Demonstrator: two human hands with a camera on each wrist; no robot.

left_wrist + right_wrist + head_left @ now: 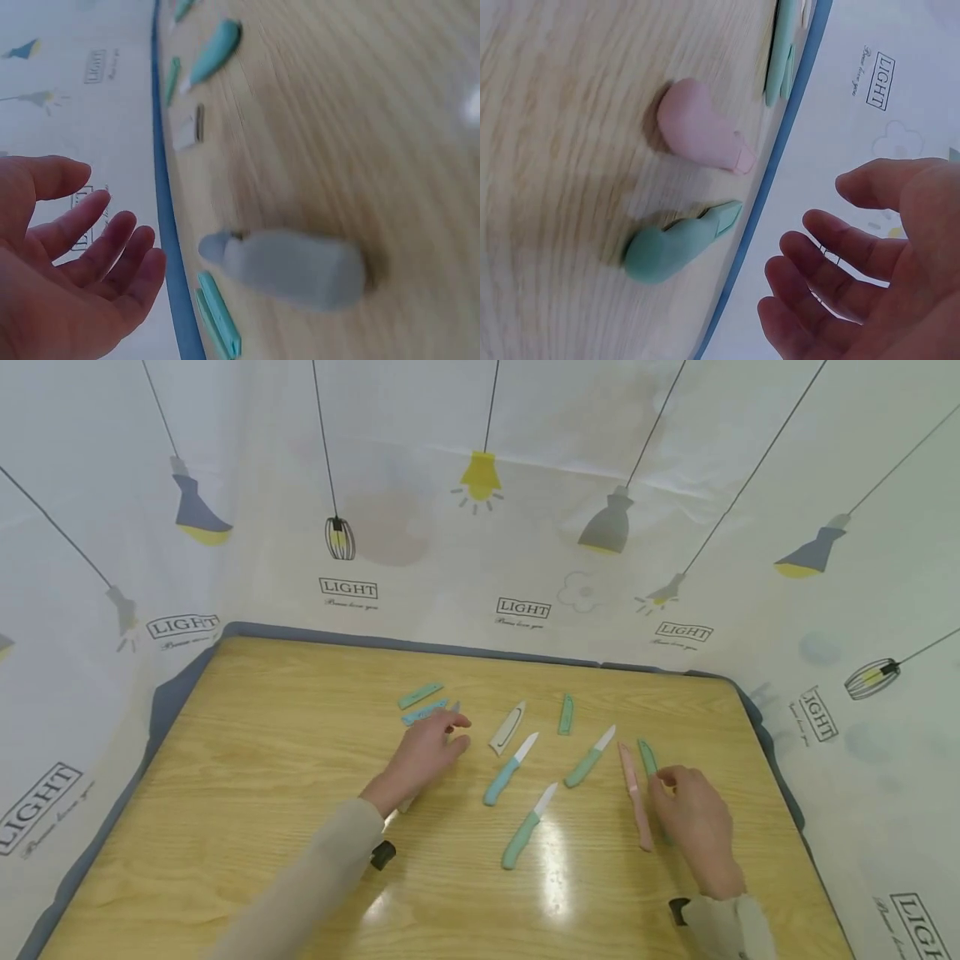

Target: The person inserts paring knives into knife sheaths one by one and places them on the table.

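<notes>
My left hand (423,752) hovers over a pale-handled knife (300,270); its fingers are loosely bent and hold nothing. Just beyond it lie a blue sheath (422,713) and a green sheath (420,695). At the right, my right hand (693,814) is above a green knife in its green sheath (667,251), partly hidden by the hand in the head view. That hand's fingers are also loosely curved around nothing. Beside it is a pink knife in its pink sheath (636,797).
Between the hands lie a cream sheath (507,727), a bare-bladed blue knife (501,783), two bare-bladed green knives, one farther (581,770) and one nearer (517,847), and another green sheath (566,715). A lamp-printed cloth (420,602) hangs around the wooden table (262,760).
</notes>
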